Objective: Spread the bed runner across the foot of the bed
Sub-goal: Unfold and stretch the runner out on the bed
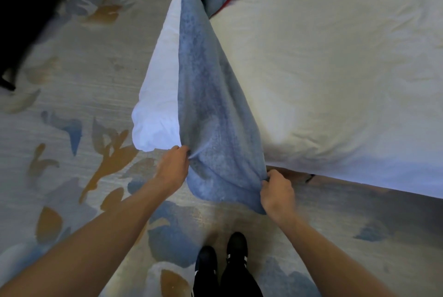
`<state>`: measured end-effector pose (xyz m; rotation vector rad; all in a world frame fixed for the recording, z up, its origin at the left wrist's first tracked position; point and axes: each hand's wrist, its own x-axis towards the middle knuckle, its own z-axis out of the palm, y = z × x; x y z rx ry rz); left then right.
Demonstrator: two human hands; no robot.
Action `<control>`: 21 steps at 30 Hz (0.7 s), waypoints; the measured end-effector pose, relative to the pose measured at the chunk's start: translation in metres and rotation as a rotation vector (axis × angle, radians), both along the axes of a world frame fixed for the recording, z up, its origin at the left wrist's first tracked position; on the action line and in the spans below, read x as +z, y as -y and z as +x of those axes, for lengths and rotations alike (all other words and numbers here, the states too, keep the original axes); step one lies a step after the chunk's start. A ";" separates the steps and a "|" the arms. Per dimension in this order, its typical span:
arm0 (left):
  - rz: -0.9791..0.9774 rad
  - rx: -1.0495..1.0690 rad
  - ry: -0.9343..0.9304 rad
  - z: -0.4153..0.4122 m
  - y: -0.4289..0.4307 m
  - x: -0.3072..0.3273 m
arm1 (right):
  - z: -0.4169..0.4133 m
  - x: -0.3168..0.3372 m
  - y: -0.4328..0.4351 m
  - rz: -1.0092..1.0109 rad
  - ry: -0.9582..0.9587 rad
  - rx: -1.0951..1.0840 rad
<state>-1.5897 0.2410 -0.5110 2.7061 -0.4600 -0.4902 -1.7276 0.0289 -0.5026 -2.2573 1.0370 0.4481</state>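
The blue bed runner [211,95] stretches from a twisted bunch at the top of the view down along the edge of the white bed [335,69] to its near corner. A red strip of lining shows near the bunched far end. My left hand [173,167] grips the runner's left edge at the near end. My right hand [276,192] grips its right corner, beside the bed's corner. The near end hangs between my hands, off the mattress, above the carpet.
Patterned carpet [72,152] in grey, blue and ochre covers the floor to the left and below. A dark piece of furniture [21,21] stands at the upper left. My black shoes [223,256] stand just behind the runner's hanging end.
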 end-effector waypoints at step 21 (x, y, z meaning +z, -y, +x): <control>-0.036 -0.049 -0.003 0.039 0.014 -0.039 | 0.040 -0.057 0.011 0.165 0.011 -0.216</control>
